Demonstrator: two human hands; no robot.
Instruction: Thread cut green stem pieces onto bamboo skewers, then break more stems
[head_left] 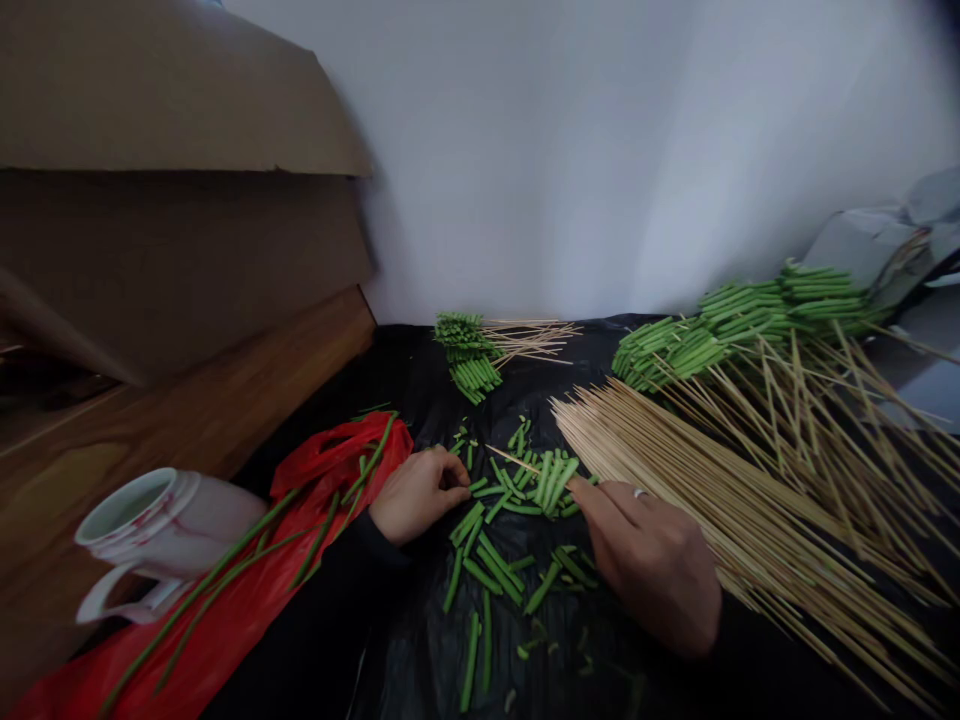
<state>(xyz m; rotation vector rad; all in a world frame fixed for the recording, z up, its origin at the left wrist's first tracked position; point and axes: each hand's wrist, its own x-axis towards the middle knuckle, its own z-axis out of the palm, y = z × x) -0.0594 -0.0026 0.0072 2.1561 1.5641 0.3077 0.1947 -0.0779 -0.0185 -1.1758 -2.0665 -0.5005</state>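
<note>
Short green bean pieces [556,482], straight and thin like crayons, are set side by side on a thin, pale wooden stick [514,459] over the middle of a shiny black plastic sheet [420,650]. The stick is gripped in the right hand [649,555], with the fingers closed close by the beans, and its bare tip is pointed toward the back left corner of the sheet. The left hand [424,490] is held with curled fingers beside the loose green bits [500,568]; whether one is pinched there cannot be told. More bits are strewn toward the front edge.

Along the right edge, a wide row of bare straw-coloured sticks [675,460] is laid. By the back edge, a small stack of beans on sticks [476,360] is seen, and a bigger heap of beans on sticks [735,320] is piled toward the back right corner. A crinkled red plastic bag [292,470] is spread by the left edge.

The bean pieces can be expected to be light, firm and a bit slippery, and they may be split if pushed too hard. Each is best taken by its middle, between finger and thumb. The stick is likely stiff but easily snapped, so it is best held behind the beans, away from the tip.
</note>
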